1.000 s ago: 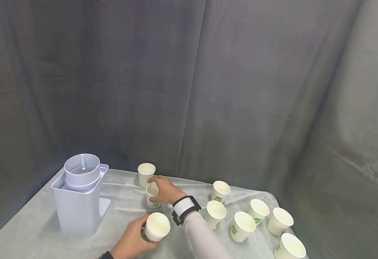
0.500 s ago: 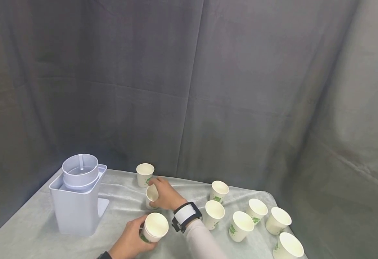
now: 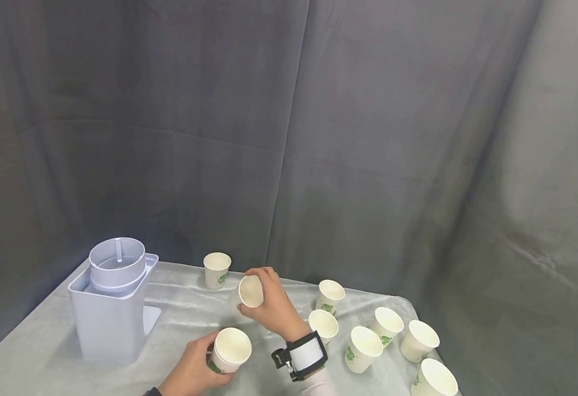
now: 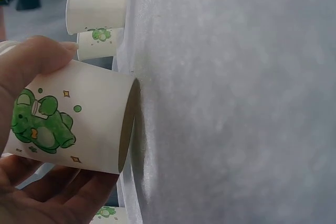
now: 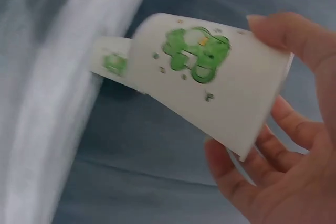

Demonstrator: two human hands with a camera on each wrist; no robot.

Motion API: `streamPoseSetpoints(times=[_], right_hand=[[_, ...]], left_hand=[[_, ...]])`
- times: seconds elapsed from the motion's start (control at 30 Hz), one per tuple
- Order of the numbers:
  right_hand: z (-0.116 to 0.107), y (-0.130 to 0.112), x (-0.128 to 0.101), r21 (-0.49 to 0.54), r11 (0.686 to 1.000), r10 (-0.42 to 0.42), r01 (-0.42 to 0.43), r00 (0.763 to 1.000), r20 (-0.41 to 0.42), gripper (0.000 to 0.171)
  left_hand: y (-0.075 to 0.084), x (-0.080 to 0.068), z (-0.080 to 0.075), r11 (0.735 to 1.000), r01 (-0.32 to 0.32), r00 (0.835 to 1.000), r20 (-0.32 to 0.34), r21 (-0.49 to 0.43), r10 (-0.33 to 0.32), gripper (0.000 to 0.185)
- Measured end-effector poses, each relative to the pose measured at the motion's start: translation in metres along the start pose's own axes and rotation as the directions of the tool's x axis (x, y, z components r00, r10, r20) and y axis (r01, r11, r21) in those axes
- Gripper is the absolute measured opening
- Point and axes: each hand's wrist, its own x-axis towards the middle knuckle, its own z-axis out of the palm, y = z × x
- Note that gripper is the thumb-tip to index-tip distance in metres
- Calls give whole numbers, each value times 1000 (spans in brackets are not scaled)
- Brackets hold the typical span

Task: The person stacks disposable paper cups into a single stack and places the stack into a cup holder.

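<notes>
My left hand (image 3: pixel 195 366) grips a short stack of nested paper cups (image 3: pixel 233 352) low at the near side of the table, mouths up. In the left wrist view, thumb and fingers wrap the outer cup (image 4: pixel 94 121), which has a green cartoon animal printed on it. My right hand (image 3: pixel 274 305) pinches a single paper cup (image 3: pixel 251 291) near its rim, beyond and slightly right of the stack. That cup is tilted, its mouth facing me in the head view. In the right wrist view the green print on the cup (image 5: pixel 210 72) shows clearly.
A pale box-shaped holder (image 3: pixel 105 324) with a round container (image 3: pixel 118 264) on top stands at the left. One upright paper cup (image 3: pixel 217 272) is at the back edge. Several more cups, such as one (image 3: pixel 363 352), stand at the right. A grey curtain (image 3: pixel 289 137) hangs behind.
My right hand has lifted its cup from the spot near the back cup, tilting it and moving it rightward. The left hand keeps its grip on the stack with little movement.
</notes>
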Motion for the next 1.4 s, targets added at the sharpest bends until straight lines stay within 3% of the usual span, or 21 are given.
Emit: streamPoseSetpoints(times=[0.13, 0.33, 0.63, 0.97, 1.4], right_hand=[[-23, -17, -18, -12, 999, -31, 31, 999, -9, 65], [-41, -34, -41, -35, 997, -74, 75, 997, 13, 63], [-23, -29, -57, 45, 995, -95, 93, 994, 61, 61], [-6, -26, -62, 37, 993, -119, 115, 987, 110, 61], [-2, -28, -62, -15, 988, -149, 152, 982, 113, 62]], left_hand=[[-1, -1, 1, 1000, -2, 1000, -2, -4, 2, 68], [1, 1, 0, 997, 63, 997, 42, -37, -61, 71], [3, 2, -1, 998, 57, 998, 34, -34, -56, 70], [3, 0, 1, 1000, 5, 1000, 14, 1, -5, 69], [3, 0, 1, 1000, 5, 1000, -3, 10, -5, 69]])
